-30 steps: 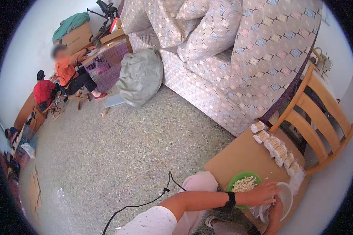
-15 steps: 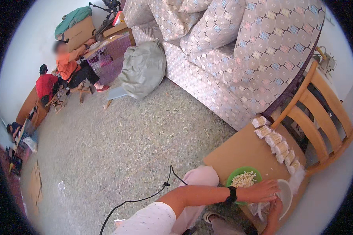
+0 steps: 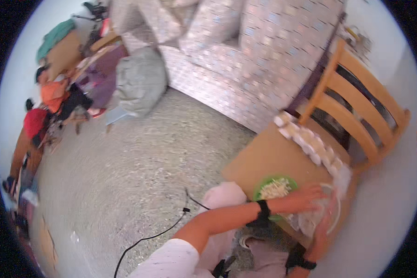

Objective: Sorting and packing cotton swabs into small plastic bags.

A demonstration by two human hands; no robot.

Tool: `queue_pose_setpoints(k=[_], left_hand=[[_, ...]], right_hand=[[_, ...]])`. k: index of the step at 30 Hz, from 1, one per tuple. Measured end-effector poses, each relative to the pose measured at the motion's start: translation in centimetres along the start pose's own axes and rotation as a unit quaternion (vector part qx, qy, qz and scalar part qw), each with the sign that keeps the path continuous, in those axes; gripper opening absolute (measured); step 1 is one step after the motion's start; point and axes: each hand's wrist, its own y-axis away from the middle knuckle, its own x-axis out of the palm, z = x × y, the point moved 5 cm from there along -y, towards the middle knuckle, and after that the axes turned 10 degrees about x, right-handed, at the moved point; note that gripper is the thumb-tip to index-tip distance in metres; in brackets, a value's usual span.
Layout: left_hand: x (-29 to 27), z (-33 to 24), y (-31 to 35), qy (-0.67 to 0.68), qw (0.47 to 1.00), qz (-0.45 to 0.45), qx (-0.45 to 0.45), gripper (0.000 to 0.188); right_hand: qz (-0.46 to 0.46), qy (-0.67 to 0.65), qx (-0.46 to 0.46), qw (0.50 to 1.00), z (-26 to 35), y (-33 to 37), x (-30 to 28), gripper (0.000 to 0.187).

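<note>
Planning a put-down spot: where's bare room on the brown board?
Free: the brown board between green bowl, bundle row and its own left edge. Crowded: right of the bowl, with left hand, right hand and clear plastic.

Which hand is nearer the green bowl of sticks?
Left. The left hand is close beside the green bowl, toward its right side; the right hand is farther right, by the round white container.
</note>
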Motion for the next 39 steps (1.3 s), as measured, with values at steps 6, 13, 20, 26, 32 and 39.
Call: queue_pose_setpoints(k=[6,13,20,26,32,39], left_hand=[[-3.0,1.1,1.9,0.120,0.989,-0.001,-0.081,0.021],[-5.5,-0.2,0.6,0.081,0.988,-0.025,-0.129,0.018],[-5.5,-1.4,1.3,-0.020,0.993,0.079,-0.089,0.057],[-3.7,-3.4,3.5,-0.064,0.966,0.249,-0.034,0.088],[-4.6,-1.1,3.7,-0.077,0.974,0.137,-0.163,0.079],[-5.1,-0.7,3.1,-0.075,0.987,0.058,-0.132,0.067]], right_hand=[[0.013,-0.117,0.071,0.991,-0.6,-0.3,4.6,0.055],[-0.030,-0.118,0.163,0.979,2.2,-0.3,1.7,0.015],[-0.072,-0.214,0.175,0.958,0.7,-0.2,1.1,0.024],[-0.158,-0.077,0.092,0.980,2.9,-0.4,-0.7,0.030],[-0.102,-0.102,0.198,0.969,0.1,0.3,-0.2,0.017],[-0.097,-0.097,0.139,0.981,1.1,0.7,-0.3,0.014]])
